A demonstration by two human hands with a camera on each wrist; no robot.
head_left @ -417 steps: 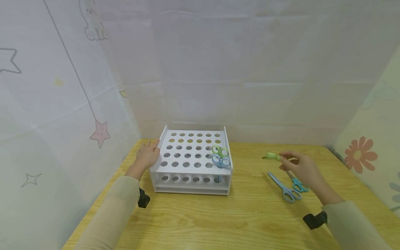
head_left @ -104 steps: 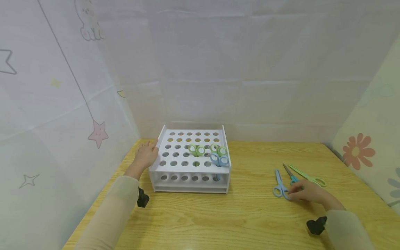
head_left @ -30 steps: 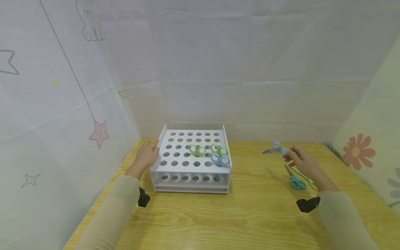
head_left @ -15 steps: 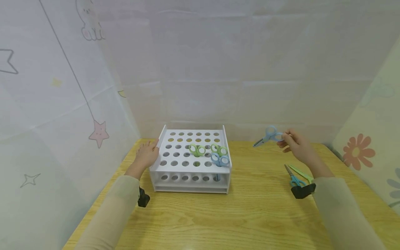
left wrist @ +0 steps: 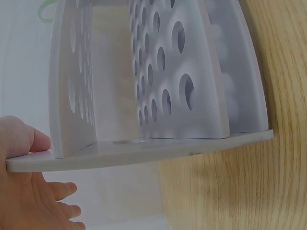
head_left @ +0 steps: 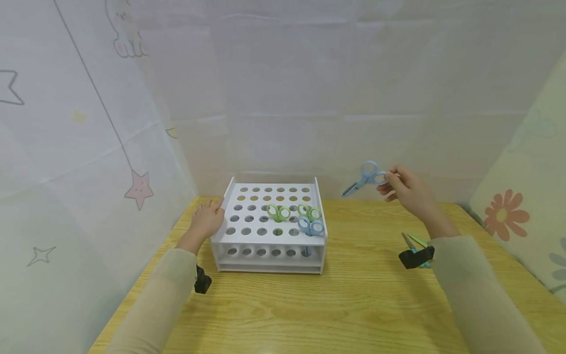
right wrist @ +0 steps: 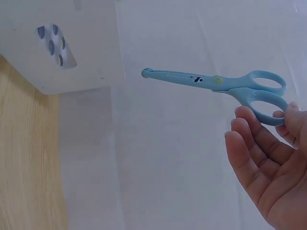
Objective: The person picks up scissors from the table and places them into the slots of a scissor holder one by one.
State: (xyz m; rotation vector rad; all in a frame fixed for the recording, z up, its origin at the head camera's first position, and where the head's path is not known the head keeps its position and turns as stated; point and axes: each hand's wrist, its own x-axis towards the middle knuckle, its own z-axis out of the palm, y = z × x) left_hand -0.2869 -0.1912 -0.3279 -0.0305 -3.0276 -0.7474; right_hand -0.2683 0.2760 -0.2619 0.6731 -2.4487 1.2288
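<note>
While its blades are pointing left and downward, the loose light blue pair of scissors (head_left: 365,180) is hanging in the air to the right of the white rack (head_left: 269,239), apart from it. The right hand (head_left: 407,192) is pinching one handle loop with thumb and finger, its other fingers curving loosely just beside the loop. Towards the back left corner of the wooden worktop (head_left: 287,309) the rack is standing, and the left hand (head_left: 208,220) is gripping its left side panel (left wrist: 139,155), the thumb lying inside and the other fingers outside. Three pairs are standing handles up in its holes: a light blue one (head_left: 311,228) near the front right corner, a green one (head_left: 309,215) just behind it, and a second green one (head_left: 278,216) farther left. Towards the worktop's right edge, a turquoise pair (head_left: 409,241) and another green pair (head_left: 417,240) are lying side by side, partly hidden by the right forearm. Behind the back edge a pale cloth (head_left: 283,88) is hanging; a pink star (head_left: 139,190) is showing on the left, an orange flower (head_left: 507,215) on the right.
</note>
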